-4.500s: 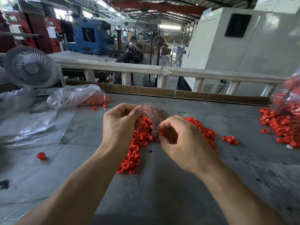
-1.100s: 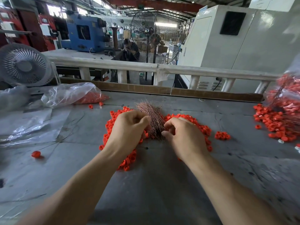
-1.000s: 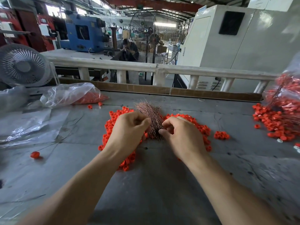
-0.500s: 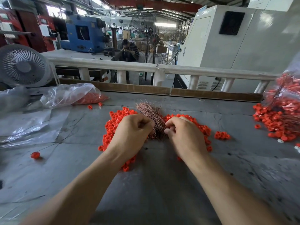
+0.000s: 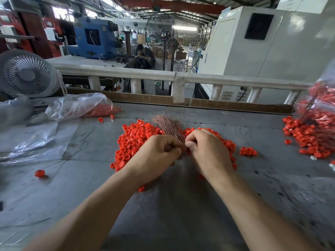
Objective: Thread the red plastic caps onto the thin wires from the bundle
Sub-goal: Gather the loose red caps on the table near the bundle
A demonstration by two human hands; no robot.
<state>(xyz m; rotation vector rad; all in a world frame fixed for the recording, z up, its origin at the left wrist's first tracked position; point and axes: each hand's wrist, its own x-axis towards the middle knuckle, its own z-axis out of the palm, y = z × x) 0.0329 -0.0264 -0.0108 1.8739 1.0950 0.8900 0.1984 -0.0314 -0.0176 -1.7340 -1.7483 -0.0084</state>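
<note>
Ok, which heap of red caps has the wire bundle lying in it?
The middle heap, under both hands: the wire bundle fans out of it. The left bag's caps and the right-edge heap show no such bundle.

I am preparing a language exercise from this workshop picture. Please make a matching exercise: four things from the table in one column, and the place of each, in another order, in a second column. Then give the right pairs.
Things
1. wire bundle
2. white table fan
3. single red cap
4. clear plastic bag

Places
A. alone on the near left of the table
B. far left, standing upright behind the plastic sheets
C. middle of the table, between two heaps of caps, just beyond the hands
D. lying on the table at the back left, with red caps inside

Pairs: 1-C, 2-B, 3-A, 4-D
</note>
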